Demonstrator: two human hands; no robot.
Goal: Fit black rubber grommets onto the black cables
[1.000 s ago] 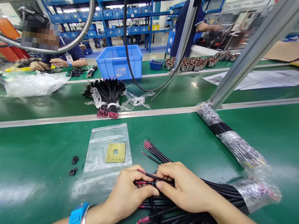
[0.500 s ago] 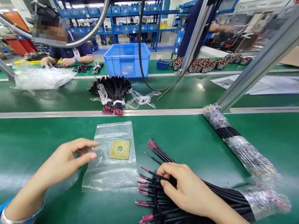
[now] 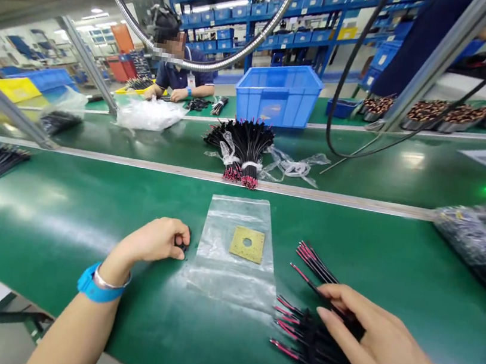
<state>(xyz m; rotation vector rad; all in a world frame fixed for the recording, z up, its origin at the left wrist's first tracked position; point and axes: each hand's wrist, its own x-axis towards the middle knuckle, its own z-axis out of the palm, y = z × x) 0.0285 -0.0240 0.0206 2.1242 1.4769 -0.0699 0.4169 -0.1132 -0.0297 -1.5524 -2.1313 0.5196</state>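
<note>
A factory assembly line: long green counter (image 3: 85,214) rows strewn with bundled black wires (image 3: 245,146), blue storage bins (image 3: 278,93) and blue shelving (image 3: 266,16) far behind, another worker (image 3: 181,74) seated opposite.

Left hand (image 3: 157,241) fingers curled, pinching; right hand (image 3: 376,345) flat, palm down, fingers extended.

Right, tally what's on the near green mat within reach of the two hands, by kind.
Loose bundle of black wires with pink tips, under the right hand: 1
Clear plastic bags: 1
Yellow square plates with a hole: 1
Small black parts pinched by the left hand: 1
Total: 4
</note>
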